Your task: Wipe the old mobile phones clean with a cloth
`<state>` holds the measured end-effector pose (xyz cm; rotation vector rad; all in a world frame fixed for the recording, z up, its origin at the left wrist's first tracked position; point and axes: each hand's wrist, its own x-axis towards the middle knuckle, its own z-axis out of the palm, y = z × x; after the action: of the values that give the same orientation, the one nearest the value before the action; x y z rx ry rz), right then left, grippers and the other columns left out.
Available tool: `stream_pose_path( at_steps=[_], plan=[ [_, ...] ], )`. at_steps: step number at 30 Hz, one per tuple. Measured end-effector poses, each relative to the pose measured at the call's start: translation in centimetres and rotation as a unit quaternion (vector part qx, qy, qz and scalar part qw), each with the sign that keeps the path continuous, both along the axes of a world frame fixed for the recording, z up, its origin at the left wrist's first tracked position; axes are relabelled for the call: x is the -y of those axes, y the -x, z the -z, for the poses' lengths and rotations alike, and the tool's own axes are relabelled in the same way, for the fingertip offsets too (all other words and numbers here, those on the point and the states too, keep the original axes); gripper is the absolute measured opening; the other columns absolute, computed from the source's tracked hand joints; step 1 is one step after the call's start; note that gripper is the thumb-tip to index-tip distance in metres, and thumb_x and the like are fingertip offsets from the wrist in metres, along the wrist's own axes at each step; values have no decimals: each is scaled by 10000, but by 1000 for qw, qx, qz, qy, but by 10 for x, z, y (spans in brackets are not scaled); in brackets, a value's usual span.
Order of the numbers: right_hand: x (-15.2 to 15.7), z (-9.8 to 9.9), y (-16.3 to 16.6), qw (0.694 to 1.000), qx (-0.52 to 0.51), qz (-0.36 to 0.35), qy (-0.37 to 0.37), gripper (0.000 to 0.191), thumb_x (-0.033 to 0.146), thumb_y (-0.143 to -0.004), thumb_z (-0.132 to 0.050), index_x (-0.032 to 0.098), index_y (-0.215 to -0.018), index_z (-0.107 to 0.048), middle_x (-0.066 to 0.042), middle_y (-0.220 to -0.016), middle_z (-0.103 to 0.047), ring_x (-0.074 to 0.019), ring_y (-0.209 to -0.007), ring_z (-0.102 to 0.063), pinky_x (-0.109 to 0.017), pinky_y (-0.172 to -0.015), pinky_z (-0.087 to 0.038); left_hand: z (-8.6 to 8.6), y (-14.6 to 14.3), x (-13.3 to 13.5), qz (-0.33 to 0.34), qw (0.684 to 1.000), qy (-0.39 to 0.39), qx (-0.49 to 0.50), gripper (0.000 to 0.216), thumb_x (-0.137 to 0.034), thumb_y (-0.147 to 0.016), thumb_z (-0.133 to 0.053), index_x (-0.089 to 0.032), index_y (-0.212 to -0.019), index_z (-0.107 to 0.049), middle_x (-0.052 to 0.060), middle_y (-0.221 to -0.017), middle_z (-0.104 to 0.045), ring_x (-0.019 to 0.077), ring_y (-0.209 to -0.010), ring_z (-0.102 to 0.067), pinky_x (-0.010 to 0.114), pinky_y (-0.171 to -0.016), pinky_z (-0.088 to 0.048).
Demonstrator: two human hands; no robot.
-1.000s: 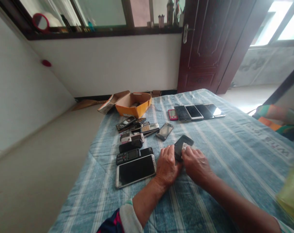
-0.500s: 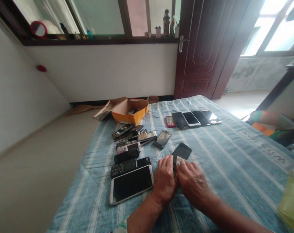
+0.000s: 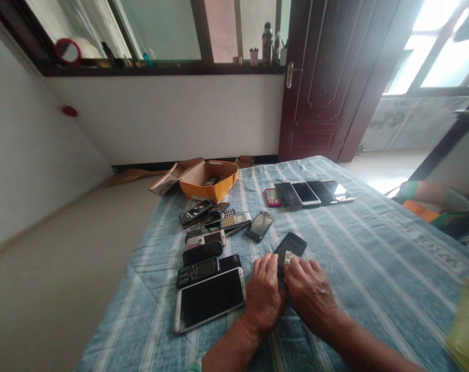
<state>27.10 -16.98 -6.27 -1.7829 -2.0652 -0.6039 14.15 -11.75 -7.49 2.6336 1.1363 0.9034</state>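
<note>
A dark smartphone [image 3: 295,243] lies on the striped bed cover [image 3: 354,310], its lower part hidden by my hands. My left hand [image 3: 262,292] is closed along its left edge. Pinched in my right hand [image 3: 312,289] is a small whitish wipe, perhaps tissue [image 3: 288,256], pressed on the phone's screen. Left of my left hand lies a large white-framed smartphone [image 3: 211,299], screen up. Beyond it are a black keypad phone [image 3: 198,273] and several older phones in a loose pile. A small touchscreen phone [image 3: 260,226] sits just past my hands.
An open orange cardboard box [image 3: 222,188] with a phone inside stands at the far left edge. Several smartphones [image 3: 306,193] lie in a row at the back right, beside a pink-red phone [image 3: 272,197]. A bottle of yellowish liquid [image 3: 467,325] is at the right edge.
The whole view has shifted slightly. My right hand and the wipe have slid a little up the phone's screen. My left hand stays on the phone's edge.
</note>
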Motion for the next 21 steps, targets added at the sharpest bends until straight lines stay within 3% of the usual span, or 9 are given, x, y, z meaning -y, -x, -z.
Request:
stream_pose_path(
  at_steps=[7,11,15,21],
  plan=[
    [2,1,7,998,-27,-56,-11,203,71,-847,-515,149,-933,-682,-78,-840,-633,-226,-782,-530,-365,-739,-390,-1,2,0,1,1000,20,2,420,-153,-855,-478,-64,-1261,-535,176,-1229,-624,264,-1153,-581,423,-992,-499],
    [-10,1,-10,1000,-29,-7,1,173,101,-858,-533,163,-922,-681,-82,-886,-653,-237,-831,-545,-373,-757,-372,-3,1,0,10,999,40,-6,498,-205,-794,-568,-92,-1278,-526,170,-1247,-616,302,-1148,-576,478,-979,-497],
    [-20,2,-26,998,-37,52,21,151,128,-876,-536,177,-896,-677,-82,-933,-673,-236,-859,-564,-367,-770,-349,-5,-1,5,-1,998,60,-12,545,-142,-741,-566,-121,-1284,-525,143,-1251,-615,300,-1149,-570,484,-976,-500],
    [-26,3,-36,994,-61,85,40,178,128,-895,-508,194,-913,-673,-75,-965,-683,-213,-837,-578,-337,-752,-341,-3,-4,18,2,998,61,-2,601,-107,-675,-574,-116,-1274,-529,141,-1239,-618,297,-1140,-575,481,-996,-501]
  ],
)
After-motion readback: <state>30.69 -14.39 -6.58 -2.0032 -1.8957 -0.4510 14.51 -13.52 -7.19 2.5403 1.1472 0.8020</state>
